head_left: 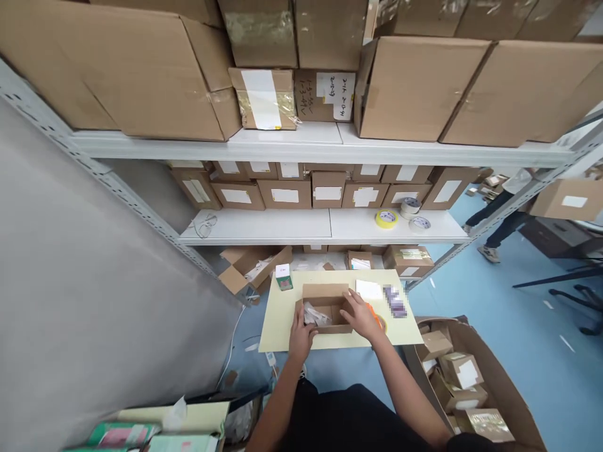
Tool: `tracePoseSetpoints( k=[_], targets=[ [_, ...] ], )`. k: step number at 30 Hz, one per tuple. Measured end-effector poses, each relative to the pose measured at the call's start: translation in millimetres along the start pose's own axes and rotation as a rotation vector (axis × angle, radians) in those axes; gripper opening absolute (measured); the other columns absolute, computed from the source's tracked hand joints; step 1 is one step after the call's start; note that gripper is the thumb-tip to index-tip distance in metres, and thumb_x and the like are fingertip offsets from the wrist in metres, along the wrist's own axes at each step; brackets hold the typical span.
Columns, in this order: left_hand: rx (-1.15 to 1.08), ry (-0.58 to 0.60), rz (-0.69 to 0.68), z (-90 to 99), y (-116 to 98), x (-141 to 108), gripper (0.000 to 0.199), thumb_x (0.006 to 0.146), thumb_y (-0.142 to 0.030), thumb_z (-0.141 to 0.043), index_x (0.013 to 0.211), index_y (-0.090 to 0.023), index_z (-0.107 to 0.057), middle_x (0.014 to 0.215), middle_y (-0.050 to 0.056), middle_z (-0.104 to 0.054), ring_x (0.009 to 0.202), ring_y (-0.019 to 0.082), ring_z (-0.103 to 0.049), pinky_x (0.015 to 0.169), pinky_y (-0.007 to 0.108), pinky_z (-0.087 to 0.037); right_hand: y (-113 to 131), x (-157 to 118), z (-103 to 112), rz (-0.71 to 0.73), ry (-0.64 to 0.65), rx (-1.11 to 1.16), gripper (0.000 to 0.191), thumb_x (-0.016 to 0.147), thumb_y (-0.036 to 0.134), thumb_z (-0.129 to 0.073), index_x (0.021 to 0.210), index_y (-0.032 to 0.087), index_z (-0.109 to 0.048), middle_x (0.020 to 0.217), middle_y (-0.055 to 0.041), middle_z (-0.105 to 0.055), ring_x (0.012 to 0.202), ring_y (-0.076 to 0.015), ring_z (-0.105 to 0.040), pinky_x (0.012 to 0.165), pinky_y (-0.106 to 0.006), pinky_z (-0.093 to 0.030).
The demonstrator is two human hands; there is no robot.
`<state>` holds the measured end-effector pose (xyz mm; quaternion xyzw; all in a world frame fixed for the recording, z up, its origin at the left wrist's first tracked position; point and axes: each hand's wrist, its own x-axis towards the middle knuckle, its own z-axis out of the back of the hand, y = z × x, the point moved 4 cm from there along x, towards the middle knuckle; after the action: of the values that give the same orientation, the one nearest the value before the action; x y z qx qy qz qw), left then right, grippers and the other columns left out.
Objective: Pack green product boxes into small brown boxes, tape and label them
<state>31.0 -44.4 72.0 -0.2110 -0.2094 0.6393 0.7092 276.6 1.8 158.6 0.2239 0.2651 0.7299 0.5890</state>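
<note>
An open cardboard box [326, 328] stands on the pale yellow table [282, 336], with crumpled whitish packing material [316, 315] inside its left part. My left hand [300, 334] grips the box's left front corner, thumb at the front. On the right side, my right hand [362, 314] holds the box wall, its fingers over the edge. An orange tape dispenser [375, 316] with yellow tape lies partly hidden behind my right hand. Around the box are a small white and green box [284, 277], a white paper stack [369, 289] and a blurred purple item [395, 302].
Shelves [264, 225] with boxes and tape rolls [386, 218] rise behind the table. A large carton [506, 383] of parcels stands at right, a grey wall [94, 282] at left. A person's legs [502, 220] show at far right.
</note>
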Motion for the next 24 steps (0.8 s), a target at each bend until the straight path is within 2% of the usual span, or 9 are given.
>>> tracePoseSetpoints(
  k=[2, 4, 6, 9, 11, 14, 19, 21, 24],
  targets=[
    [0.000, 0.051, 0.012, 3.9, 23.9, 24.7, 0.022, 0.086, -0.023, -0.070, 0.104, -0.022, -0.081, 0.172, 0.009, -0.031, 0.159, 0.041, -0.024, 0.124, 0.059, -0.035, 16.7, 23.7, -14.2, -0.010, 0.009, 0.030, 0.059, 0.095, 0.034, -0.060, 0.154, 0.027, -0.051, 0.166, -0.0112, -0.041, 0.156, -0.0285, -0.036, 0.125, -0.049, -0.036],
    [-0.003, 0.154, 0.020, 2.6, 44.9, 42.5, 0.030, 0.081, -0.021, -0.072, 0.110, -0.021, -0.080, 0.169, 0.010, -0.036, 0.157, 0.040, -0.029, 0.125, 0.060, -0.032, 30.3, 45.9, -30.4, -0.019, 0.013, 0.057, 0.060, 0.095, 0.034, -0.062, 0.153, 0.025, -0.052, 0.166, -0.0128, -0.041, 0.156, -0.0285, -0.035, 0.126, -0.050, -0.035],
    [-0.012, 0.247, -0.002, 0.2, 60.6, 52.7, 0.032, 0.081, -0.020, -0.071, 0.111, -0.021, -0.080, 0.168, 0.010, -0.039, 0.156, 0.039, -0.032, 0.126, 0.057, -0.032, 41.3, 64.8, -48.1, -0.026, 0.025, 0.082, 0.062, 0.093, 0.034, -0.064, 0.153, 0.022, -0.053, 0.165, -0.0153, -0.042, 0.156, -0.0296, -0.036, 0.126, -0.050, -0.034],
    [-0.049, 0.278, -0.069, 1.6, 74.0, 59.1, 0.027, 0.083, -0.019, -0.069, 0.107, -0.020, -0.081, 0.166, 0.009, -0.042, 0.155, 0.036, -0.034, 0.125, 0.052, -0.034, 54.4, 88.4, -74.8, -0.036, 0.051, 0.146, 0.063, 0.092, 0.038, -0.065, 0.152, 0.020, -0.054, 0.162, -0.0156, -0.047, 0.155, -0.0296, -0.038, 0.126, -0.050, -0.034],
    [-0.098, 0.227, -0.092, 7.4, 79.5, 63.2, 0.027, 0.086, -0.019, -0.068, 0.110, -0.020, -0.080, 0.163, 0.011, -0.046, 0.153, 0.034, -0.038, 0.124, 0.049, -0.038, 61.0, 104.5, -91.9, -0.062, 0.072, 0.216, 0.064, 0.093, 0.043, -0.063, 0.152, 0.020, -0.055, 0.159, -0.0141, -0.051, 0.153, -0.0288, -0.041, 0.126, -0.050, -0.034],
    [-0.176, 0.087, -0.040, 23.2, 91.4, 78.1, 0.036, 0.092, -0.021, -0.058, 0.125, -0.020, -0.074, 0.155, 0.012, -0.055, 0.148, 0.030, -0.047, 0.121, 0.048, -0.043, 69.1, 135.5, -117.9, -0.131, 0.114, 0.322, 0.064, 0.093, 0.049, -0.060, 0.152, 0.024, -0.055, 0.156, -0.0115, -0.055, 0.150, -0.0271, -0.046, 0.126, -0.049, -0.034],
    [-0.274, -0.115, 0.123, 58.5, 126.3, 130.3, 0.055, 0.097, -0.027, -0.049, 0.151, -0.018, -0.052, 0.156, 0.014, -0.053, 0.149, 0.027, -0.045, 0.122, 0.045, -0.039, 87.4, 193.5, -166.2, -0.259, 0.168, 0.446, 0.068, 0.094, 0.055, -0.055, 0.154, 0.025, -0.051, 0.153, -0.0096, -0.059, 0.150, -0.0252, -0.046, 0.126, -0.049, -0.032],
    [-0.304, -0.152, 0.204, 70.0, 142.5, 153.6, 0.059, 0.099, -0.032, -0.050, 0.156, -0.017, -0.044, 0.159, 0.015, -0.050, 0.151, 0.028, -0.041, 0.123, 0.046, -0.037, 96.4, 207.0, -186.8, -0.317, 0.196, 0.511, 0.068, 0.096, 0.058, -0.051, 0.156, 0.027, -0.048, 0.156, -0.0084, -0.056, 0.149, -0.0246, -0.046, 0.125, -0.050, -0.034],
    [-0.322, -0.131, 0.322, 78.3, 162.4, 178.9, 0.062, 0.100, -0.036, -0.049, 0.157, -0.013, -0.041, 0.158, 0.020, -0.049, 0.150, 0.030, -0.043, 0.121, 0.045, -0.038, 109.4, 211.7, -214.4, -0.359, 0.260, 0.610, 0.069, 0.099, 0.062, -0.044, 0.159, 0.028, -0.043, 0.161, -0.0073, -0.051, 0.148, -0.0239, -0.047, 0.120, -0.051, -0.040]
  ],
)
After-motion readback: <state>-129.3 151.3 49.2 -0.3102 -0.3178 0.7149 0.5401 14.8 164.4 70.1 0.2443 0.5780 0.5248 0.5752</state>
